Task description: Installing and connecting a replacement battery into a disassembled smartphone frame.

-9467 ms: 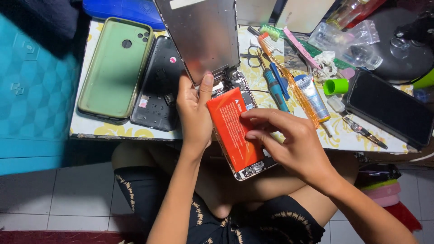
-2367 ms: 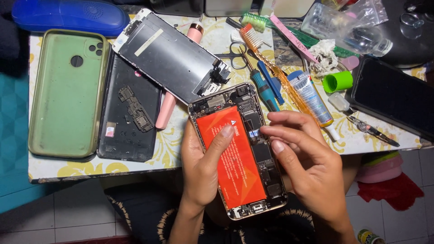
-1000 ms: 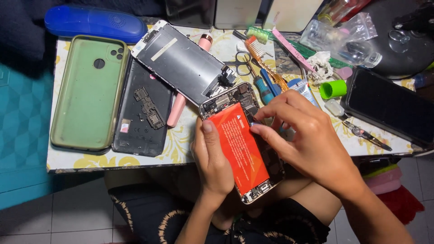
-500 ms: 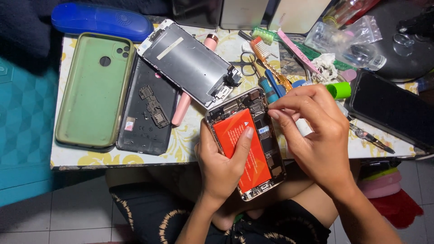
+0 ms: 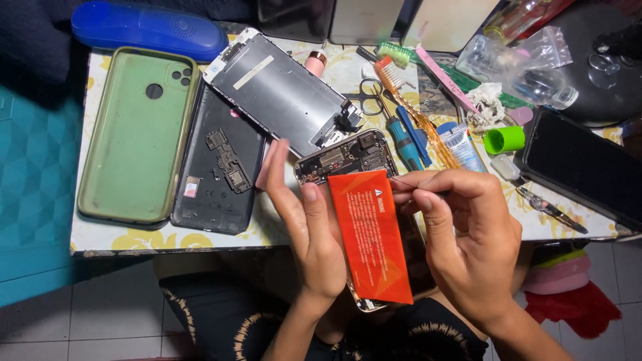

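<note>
Far out to the left of both hands, a green phone case (image 5: 137, 137) lay face up on the small table (image 5: 127, 239), with a blue oblong case (image 5: 147, 28) beyond it at the far edge. Just right of the green case, a dark phone back panel (image 5: 221, 170) rested near the left hand's fingertips. Above that hand, a detached screen assembly (image 5: 284, 93) lay tilted, its metal back showing.

The left hand (image 5: 311, 230) gripped the opened phone (image 5: 351, 157) from its left side, thumb pressed on the orange battery (image 5: 371, 234) that lay over the phone's body. The right hand (image 5: 468, 234) sat close against the battery's right edge, thumb and forefinger pinched together on a thin wire-like tool (image 5: 404, 182) whose tip reached the battery's top corner. The hands were near, with the battery between them.

Beyond the right hand lay screwdrivers (image 5: 404, 137), an orange toothbrush (image 5: 404, 97) and a green cap (image 5: 505, 139). Farther right, a black phone (image 5: 582, 167) lay face up.
</note>
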